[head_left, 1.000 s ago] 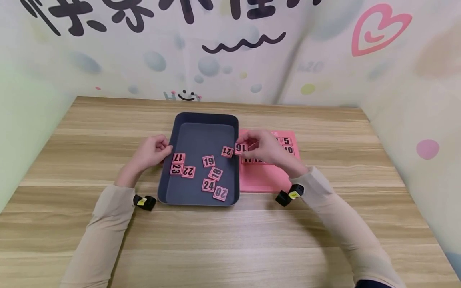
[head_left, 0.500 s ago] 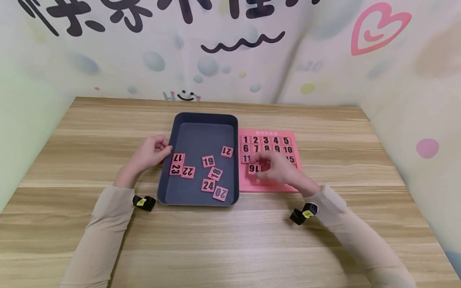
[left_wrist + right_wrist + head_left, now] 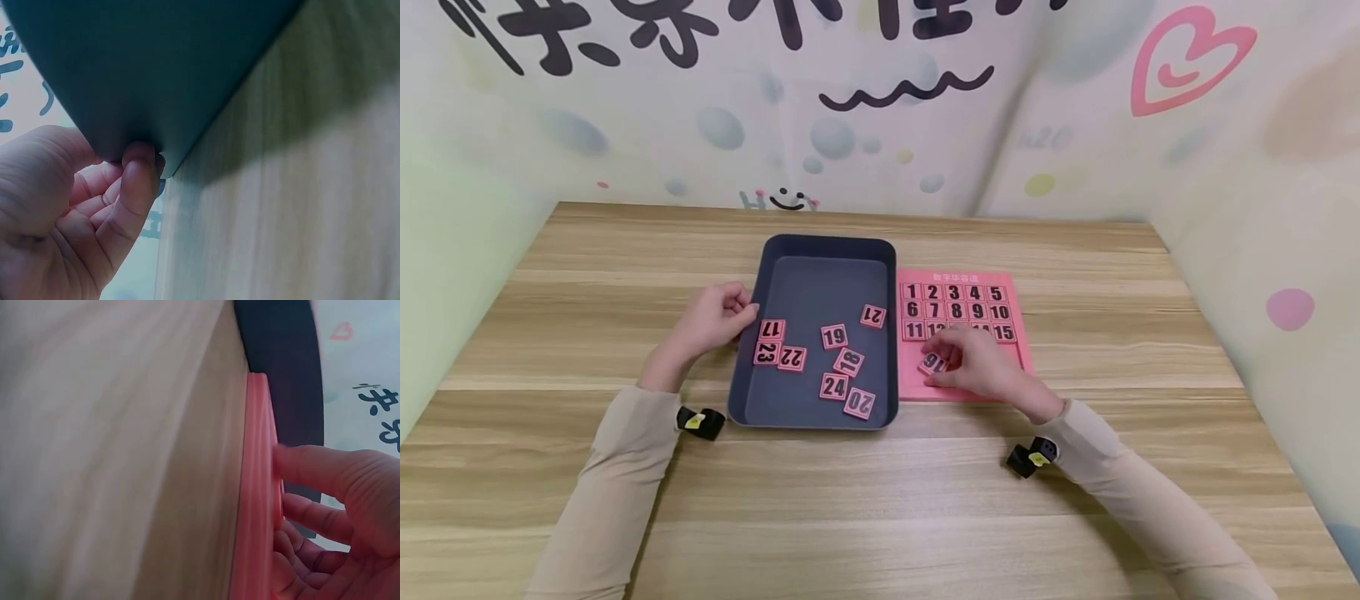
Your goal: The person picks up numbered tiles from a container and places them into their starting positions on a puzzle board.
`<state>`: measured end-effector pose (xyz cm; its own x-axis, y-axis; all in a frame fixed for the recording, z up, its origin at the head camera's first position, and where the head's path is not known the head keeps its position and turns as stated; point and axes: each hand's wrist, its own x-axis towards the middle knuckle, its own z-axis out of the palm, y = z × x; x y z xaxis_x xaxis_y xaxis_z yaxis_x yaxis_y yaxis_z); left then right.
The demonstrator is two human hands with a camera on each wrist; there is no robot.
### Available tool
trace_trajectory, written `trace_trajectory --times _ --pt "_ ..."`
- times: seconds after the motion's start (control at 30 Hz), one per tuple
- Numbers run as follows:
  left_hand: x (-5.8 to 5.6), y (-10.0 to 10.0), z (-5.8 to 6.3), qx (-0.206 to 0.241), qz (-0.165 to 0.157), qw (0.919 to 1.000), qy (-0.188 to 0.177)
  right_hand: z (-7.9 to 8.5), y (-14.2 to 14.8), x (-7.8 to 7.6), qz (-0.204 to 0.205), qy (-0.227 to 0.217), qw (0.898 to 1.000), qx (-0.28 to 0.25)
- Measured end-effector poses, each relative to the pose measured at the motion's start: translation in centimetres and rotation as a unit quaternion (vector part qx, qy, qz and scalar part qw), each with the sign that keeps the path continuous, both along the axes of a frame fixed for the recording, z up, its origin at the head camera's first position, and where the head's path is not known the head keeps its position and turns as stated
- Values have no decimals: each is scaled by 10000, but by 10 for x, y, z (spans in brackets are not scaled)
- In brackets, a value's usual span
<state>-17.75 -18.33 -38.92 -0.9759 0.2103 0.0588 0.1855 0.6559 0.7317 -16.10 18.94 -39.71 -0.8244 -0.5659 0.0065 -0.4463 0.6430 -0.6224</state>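
Observation:
My left hand (image 3: 711, 317) grips the left wall of a dark grey tray (image 3: 820, 283); the left wrist view shows its thumb and curled fingers at the wall (image 3: 144, 69). In my right hand (image 3: 976, 360) a pink number tile marked 16 (image 3: 932, 364) is pinched between thumb and fingers, turned at a slant. That hand is low over a pink number-puzzle board (image 3: 925, 390), just below the row starting with 11. Tiles 1 to 15 fill the upper three rows in order, some partly hidden by the fingers. Seen edge-on in the right wrist view, the board (image 3: 253, 487) has fingertips right at its face.
Several loose tiles lie in the tray, among them 21 (image 3: 872, 316), 19 (image 3: 834, 337), 24 (image 3: 833, 387) and 17 (image 3: 772, 330). The tray's right wall borders the board. A wood-grain table (image 3: 820, 517) carries both, with a printed wall sheet (image 3: 700, 158) behind.
My right hand has carried tile 16 from the tray's right rim over to the board's lower left area, and the tile has rotated to a slant. My left hand stays at the tray.

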Motion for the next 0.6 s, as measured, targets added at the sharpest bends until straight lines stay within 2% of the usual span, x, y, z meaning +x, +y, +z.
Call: trace_trajectory --times 0.17,0.3,0.43,0.6 --pt "1 0 1 7 -30 10000 -15 2 4 1 214 116 9997 -7" --pt "1 0 2 67 -66 10000 -15 6 6 2 318 -27 9995 63" --pt "1 0 2 45 -39 10000 -28 7 4 3 128 -63 9998 127" --pt "1 0 1 17 -10 10000 -22 7 -2 6 -222 155 9992 308"
